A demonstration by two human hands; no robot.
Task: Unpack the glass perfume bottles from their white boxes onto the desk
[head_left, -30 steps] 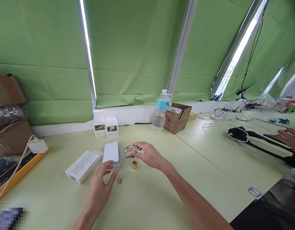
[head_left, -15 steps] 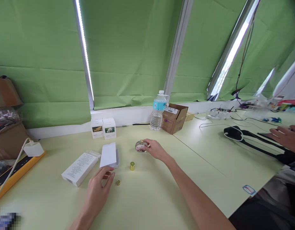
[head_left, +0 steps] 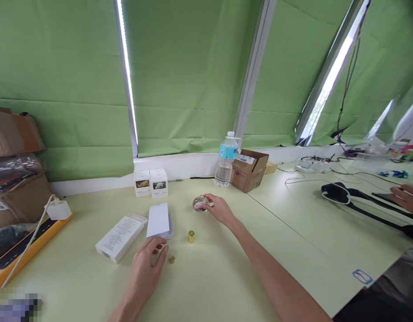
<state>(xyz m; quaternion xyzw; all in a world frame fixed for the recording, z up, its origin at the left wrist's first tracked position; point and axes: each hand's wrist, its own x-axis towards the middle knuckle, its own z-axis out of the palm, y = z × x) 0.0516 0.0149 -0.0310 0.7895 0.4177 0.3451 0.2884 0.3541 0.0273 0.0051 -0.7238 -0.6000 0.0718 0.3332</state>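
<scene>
My right hand (head_left: 220,210) has its fingers closed round the side of a small rounded glass perfume bottle (head_left: 200,204) with a gold neck. The bottle stands on the table, part of it behind my fingers. My left hand (head_left: 148,264) is empty, thumb and fingers curved and apart, just in front of a white card (head_left: 158,220) that lies on a clear plastic tray (head_left: 171,226). A shiny gold cap (head_left: 191,236) stands between the hands, and a smaller gold piece (head_left: 172,259) lies right of my left fingertips. A white printed box (head_left: 121,237) lies left of the card.
Two small white boxes (head_left: 151,183) with flower pictures stand by the wall. Farther right are a water bottle (head_left: 225,161) and an open cardboard box (head_left: 249,172). An orange power strip (head_left: 35,248) runs along the left. Another person's hand (head_left: 407,197) is at far right, near black headgear (head_left: 337,193).
My view has turned slightly left, so everything sits a little farther right in the picture. Both hands keep about the same places by the bottle and the card.
</scene>
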